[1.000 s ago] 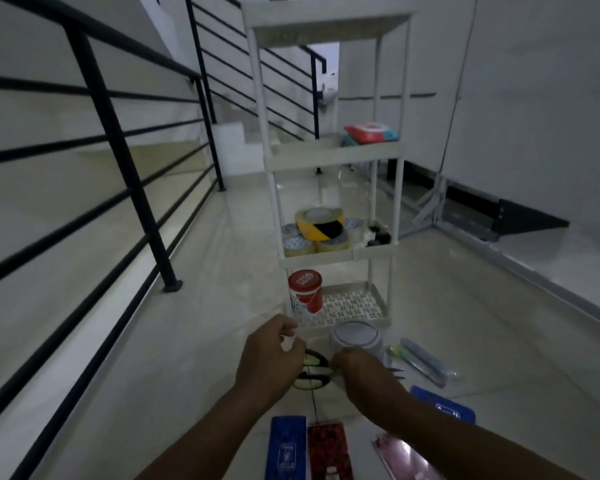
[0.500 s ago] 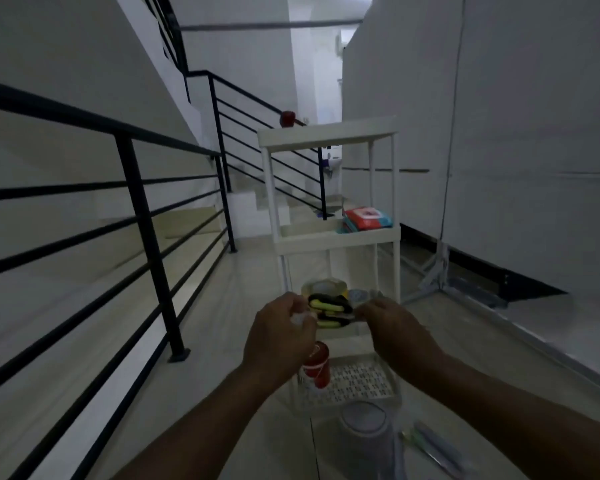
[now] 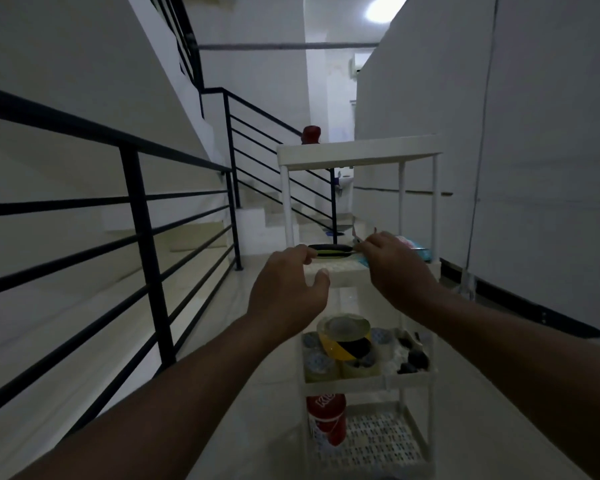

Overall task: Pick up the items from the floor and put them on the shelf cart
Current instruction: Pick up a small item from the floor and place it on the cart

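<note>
A white shelf cart (image 3: 359, 156) with several tiers stands ahead of me. Black and yellow-green scissors (image 3: 331, 251) lie flat just over its second tier. My left hand (image 3: 286, 289) grips the handle end. My right hand (image 3: 395, 268) pinches the blade end, whose metal tips stick out past the fingers. A red and teal packet (image 3: 414, 245) lies on that same tier, half hidden behind my right hand. The tier below holds tape rolls (image 3: 343, 344), one striped yellow and black. A red can (image 3: 328, 419) stands on the bottom tier.
A black stair railing (image 3: 136, 209) runs along my left. A white wall (image 3: 534, 150) closes the right side, with a dark skirting at floor level. Stairs (image 3: 274, 216) rise behind the cart. A small red object (image 3: 310, 134) shows above the cart's top.
Both hands have lifted the scissors from the floor up to the second tier. My view has tilted up, so the items on the floor have dropped out of sight.
</note>
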The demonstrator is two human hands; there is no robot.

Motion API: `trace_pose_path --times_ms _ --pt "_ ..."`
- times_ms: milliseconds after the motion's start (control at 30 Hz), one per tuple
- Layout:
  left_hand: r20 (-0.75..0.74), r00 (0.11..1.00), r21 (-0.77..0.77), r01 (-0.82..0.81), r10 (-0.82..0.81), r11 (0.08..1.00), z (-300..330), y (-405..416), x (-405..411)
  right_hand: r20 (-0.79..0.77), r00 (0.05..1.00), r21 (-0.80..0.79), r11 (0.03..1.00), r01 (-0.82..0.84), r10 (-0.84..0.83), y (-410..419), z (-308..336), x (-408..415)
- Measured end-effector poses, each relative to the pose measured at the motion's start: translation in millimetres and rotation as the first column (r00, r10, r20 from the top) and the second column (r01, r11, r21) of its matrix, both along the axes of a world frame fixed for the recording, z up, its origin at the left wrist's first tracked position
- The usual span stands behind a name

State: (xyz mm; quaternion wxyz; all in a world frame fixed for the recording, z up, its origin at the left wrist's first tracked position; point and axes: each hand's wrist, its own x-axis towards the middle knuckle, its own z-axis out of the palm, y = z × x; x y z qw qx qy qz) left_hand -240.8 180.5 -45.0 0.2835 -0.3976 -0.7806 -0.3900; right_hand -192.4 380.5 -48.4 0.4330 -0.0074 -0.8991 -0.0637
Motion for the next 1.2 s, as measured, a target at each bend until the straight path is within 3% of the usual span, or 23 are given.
trace_pose_path --times_ms 333,667,933,1200 --pt "-0.113 0.993 -0.036 -0.042 0.037 0.998 -18 23 -63 0.038 0.999 0.007 1.000 0.014 -0.014 24 -13 -74" --pt "-0.097 0.995 -0.050 -0.024 0.019 0.998 -30 38 -80 0.096 0.995 -0.023 1.000 -0.002 0.005 22 -12 -103" --pt "-0.047 0.999 -0.047 0.001 -0.003 0.999 -32 38 -79 0.289 0.957 -0.162 0.986 0.040 0.009 20 -1 -117" --pt "-0.032 0.999 -0.075 -0.009 0.006 0.997 -35 40 -73 0.424 0.906 -0.194 0.978 0.074 0.015 22 13 -111"
